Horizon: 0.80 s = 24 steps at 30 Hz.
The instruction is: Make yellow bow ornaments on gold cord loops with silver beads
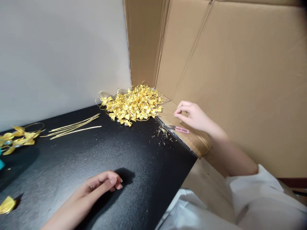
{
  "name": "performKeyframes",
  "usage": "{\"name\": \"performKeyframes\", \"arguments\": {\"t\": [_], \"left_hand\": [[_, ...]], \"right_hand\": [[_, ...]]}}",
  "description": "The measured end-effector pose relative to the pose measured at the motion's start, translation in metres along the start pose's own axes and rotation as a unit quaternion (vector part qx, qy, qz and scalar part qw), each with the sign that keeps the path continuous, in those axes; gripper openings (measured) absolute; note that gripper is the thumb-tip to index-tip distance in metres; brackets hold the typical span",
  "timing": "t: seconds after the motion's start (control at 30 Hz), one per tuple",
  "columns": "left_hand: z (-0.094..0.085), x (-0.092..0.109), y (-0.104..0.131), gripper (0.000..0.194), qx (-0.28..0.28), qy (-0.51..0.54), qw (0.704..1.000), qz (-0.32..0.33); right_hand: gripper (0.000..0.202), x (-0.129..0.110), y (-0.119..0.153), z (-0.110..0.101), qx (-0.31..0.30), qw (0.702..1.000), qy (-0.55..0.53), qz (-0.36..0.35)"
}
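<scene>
My right hand [189,113] is over the cardboard at the table's right edge, thumb and fingertips pinched together on what looks like a thin gold cord. Just below it lie pink thread snips [182,129], and more gold cord [203,140] trails near the wrist. My left hand [105,185] rests low over the black table, fingers curled and closed, with nothing visible in it. Beyond the hands, a heap of yellow ribbon bows [134,103] with cord loops fills the back corner. Several cut gold cords [74,126] lie side by side to its left.
Small cord clippings [164,132] are scattered by the edge of the black table [134,153]. More yellow bows [20,137] sit at the far left, a single yellow piece [7,205] nearer. Cardboard walls [227,64] rise behind and to the right.
</scene>
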<state>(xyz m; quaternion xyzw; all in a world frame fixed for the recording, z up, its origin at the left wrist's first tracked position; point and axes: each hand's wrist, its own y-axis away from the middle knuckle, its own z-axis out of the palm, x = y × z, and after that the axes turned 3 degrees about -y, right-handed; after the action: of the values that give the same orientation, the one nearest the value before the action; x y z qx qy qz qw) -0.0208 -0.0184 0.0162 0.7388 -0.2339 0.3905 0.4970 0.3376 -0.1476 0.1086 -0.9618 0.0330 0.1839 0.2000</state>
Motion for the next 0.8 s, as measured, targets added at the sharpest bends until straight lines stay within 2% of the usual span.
{"name": "performKeyframes", "arguments": {"t": [0.1, 0.2, 0.27, 0.33, 0.43, 0.53, 0.67, 0.8], "left_hand": [[0.001, 0.001, 0.001, 0.044, 0.006, -0.004, 1.000, 0.006], [0.002, 0.003, 0.002, 0.044, 0.014, -0.007, 1.000, 0.012], [0.002, 0.004, 0.003, 0.044, 0.015, -0.009, 1.000, 0.015], [0.001, 0.004, 0.004, 0.045, 0.013, -0.011, 1.000, 0.016], [0.000, 0.001, 0.003, 0.045, 0.009, -0.011, 1.000, 0.009], [-0.001, -0.002, 0.000, 0.045, 0.008, -0.010, 1.000, 0.007], [-0.001, -0.003, -0.002, 0.045, 0.018, -0.007, 1.000, 0.011], [-0.001, -0.002, -0.002, 0.047, 0.020, -0.014, 1.000, 0.008]], "right_hand": [[0.017, -0.002, -0.005, 0.021, -0.089, 0.996, -0.011, 0.015], [0.021, 0.006, -0.006, 0.032, -0.169, 0.983, 0.057, 0.045], [0.026, 0.016, -0.004, 0.030, -0.171, 0.978, 0.097, 0.071], [0.027, 0.030, -0.001, 0.021, -0.139, 0.978, 0.122, 0.093], [0.017, 0.052, 0.006, 0.004, -0.108, 0.973, 0.160, 0.124], [0.008, 0.068, 0.013, -0.004, -0.118, 0.965, 0.186, 0.141], [0.007, 0.071, 0.018, 0.003, -0.155, 0.959, 0.201, 0.129], [0.020, 0.068, 0.016, 0.014, -0.183, 0.957, 0.200, 0.104]]}}
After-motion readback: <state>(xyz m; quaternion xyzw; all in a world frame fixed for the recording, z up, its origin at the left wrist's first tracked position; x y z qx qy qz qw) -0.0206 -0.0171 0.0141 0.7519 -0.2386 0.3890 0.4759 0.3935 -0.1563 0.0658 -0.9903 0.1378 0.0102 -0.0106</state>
